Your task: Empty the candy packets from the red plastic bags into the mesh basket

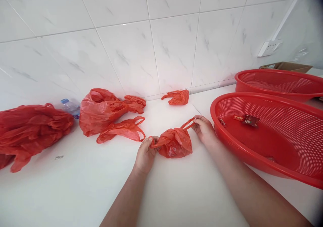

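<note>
Head cam: left hand [146, 154] and right hand [204, 130] pinching small red plastic bag [175, 143]

Bag sat bunched on white countertop [75, 186], at approx 12 o'clock from wrists, between both hands & apparently resting on surface. L hand at 11 o'clock side had narrow pinch on twisted corner/handle of bag. R hand at 1 o'clock side had narrow pinch on thin handle strip [188, 123], strip pulled taut-ish toward fingers. Neither hand wide open.

Nearby: perforated red plastic basket [277, 143] at approx 3 o'clock, just beside R hand, w/ two small wrappers [251, 120] inside. 2nd red basket [252, 85] behind it at approx 2 o'clock, against tiled wall [126, 35]. Cardboard box [285, 66] past that, partly hidden; white wall socket [269, 48] above it.

Large dark red bag heap [30, 133] at approx 10 o'clock, w/ plastic water bottle [70, 106] lying just behind it. Puffed orange-red bag [101, 114] at approx 11 o'clock, flat red bag [123, 131] touching its front. Crumpled red bag [178, 97] at 12 o'clock, against wall.
</note>
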{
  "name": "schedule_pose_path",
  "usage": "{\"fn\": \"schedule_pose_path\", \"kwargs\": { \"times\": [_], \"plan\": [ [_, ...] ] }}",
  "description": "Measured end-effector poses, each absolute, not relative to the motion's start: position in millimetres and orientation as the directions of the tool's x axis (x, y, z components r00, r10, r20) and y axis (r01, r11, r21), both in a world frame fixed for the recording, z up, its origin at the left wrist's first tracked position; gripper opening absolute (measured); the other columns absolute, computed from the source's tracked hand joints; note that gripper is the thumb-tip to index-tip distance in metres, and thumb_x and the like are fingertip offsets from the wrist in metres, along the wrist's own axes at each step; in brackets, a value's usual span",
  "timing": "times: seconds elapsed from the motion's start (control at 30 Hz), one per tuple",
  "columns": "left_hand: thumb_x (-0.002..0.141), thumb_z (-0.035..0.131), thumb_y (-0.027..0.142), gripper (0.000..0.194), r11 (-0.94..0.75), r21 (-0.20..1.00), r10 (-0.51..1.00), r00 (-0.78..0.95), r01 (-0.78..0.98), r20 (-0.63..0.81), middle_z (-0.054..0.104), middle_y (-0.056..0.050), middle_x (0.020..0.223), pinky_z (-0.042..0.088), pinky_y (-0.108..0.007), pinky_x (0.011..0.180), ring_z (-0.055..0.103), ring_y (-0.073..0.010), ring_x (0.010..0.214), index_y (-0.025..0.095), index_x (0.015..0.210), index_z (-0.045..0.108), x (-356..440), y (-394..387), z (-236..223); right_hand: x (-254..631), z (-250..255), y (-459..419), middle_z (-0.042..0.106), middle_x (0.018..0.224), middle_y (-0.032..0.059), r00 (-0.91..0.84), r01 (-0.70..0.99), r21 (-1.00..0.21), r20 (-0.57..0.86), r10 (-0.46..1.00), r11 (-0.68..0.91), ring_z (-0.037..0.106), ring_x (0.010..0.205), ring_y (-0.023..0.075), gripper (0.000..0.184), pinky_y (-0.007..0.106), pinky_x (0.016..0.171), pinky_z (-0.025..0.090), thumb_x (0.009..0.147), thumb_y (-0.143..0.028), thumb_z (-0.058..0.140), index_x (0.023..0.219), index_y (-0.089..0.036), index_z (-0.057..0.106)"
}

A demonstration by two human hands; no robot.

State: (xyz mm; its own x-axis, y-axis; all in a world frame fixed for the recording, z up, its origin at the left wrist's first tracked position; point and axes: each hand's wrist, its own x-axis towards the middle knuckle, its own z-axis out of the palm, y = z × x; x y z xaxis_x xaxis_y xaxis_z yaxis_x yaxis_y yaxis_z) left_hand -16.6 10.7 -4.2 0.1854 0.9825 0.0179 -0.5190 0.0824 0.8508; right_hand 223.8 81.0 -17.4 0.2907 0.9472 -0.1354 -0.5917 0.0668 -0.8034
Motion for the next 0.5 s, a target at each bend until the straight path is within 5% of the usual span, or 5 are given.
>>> {"fn": "schedule_pose_path", "kwargs": {
  "times": [0.13,0.27,0.37,0.5],
  "plan": [
    [0.085,0.048,0.047,0.030,-0.031,0.932,0.999,0.008,-0.360,0.036,0.057,-0.007,0.108,0.043,-0.032,0.080,0.054,-0.0210,0.098,0.019,0.088,0.059,-11,8,-8,211,-13,71,0.060,0.076,-0.0013,0.261,-0.193,-0.980,0.003,0.965,0.056,0.056,0.071,0.0128,0.015,0.025,0.065,0.047,0.068,-0.028,0.061,0.081,-0.021,0.059],
    [0.072,0.067,0.039,0.058,-0.182,0.981,0.983,-0.023,-0.065,0.181,0.046,-0.009,0.132,0.036,-0.038,0.097,0.041,-0.0258,0.121,0.025,0.125,0.046,-5,2,-8,182,-12,52,0.064,0.082,0.0000,-0.005,0.210,-0.969,0.132,0.991,0.130,0.058,0.077,0.0164,0.016,0.029,0.071,0.045,0.077,-0.034,0.052,0.081,-0.022,0.061],
    [0.062,0.075,0.022,0.073,-0.224,0.966,0.971,0.116,0.130,0.210,0.047,-0.008,0.132,0.033,-0.039,0.102,0.042,-0.0271,0.121,0.027,0.128,0.047,0,-2,-7,163,-13,38,0.066,0.082,0.0010,-0.202,0.270,-0.948,0.114,0.973,0.168,0.059,0.076,0.0184,0.019,0.031,0.069,0.045,0.079,-0.035,0.048,0.081,-0.023,0.063],
    [0.071,0.062,0.014,0.040,-0.180,0.963,0.979,0.135,0.202,0.154,0.061,-0.005,0.111,0.041,-0.037,0.093,0.054,-0.0231,0.104,0.025,0.109,0.062,0,0,-6,161,-13,38,0.066,0.086,0.0027,-0.291,0.236,-0.962,0.067,0.954,0.139,0.060,0.079,0.0199,0.020,0.032,0.070,0.046,0.079,-0.038,0.051,0.085,-0.023,0.063]
  ]
}}
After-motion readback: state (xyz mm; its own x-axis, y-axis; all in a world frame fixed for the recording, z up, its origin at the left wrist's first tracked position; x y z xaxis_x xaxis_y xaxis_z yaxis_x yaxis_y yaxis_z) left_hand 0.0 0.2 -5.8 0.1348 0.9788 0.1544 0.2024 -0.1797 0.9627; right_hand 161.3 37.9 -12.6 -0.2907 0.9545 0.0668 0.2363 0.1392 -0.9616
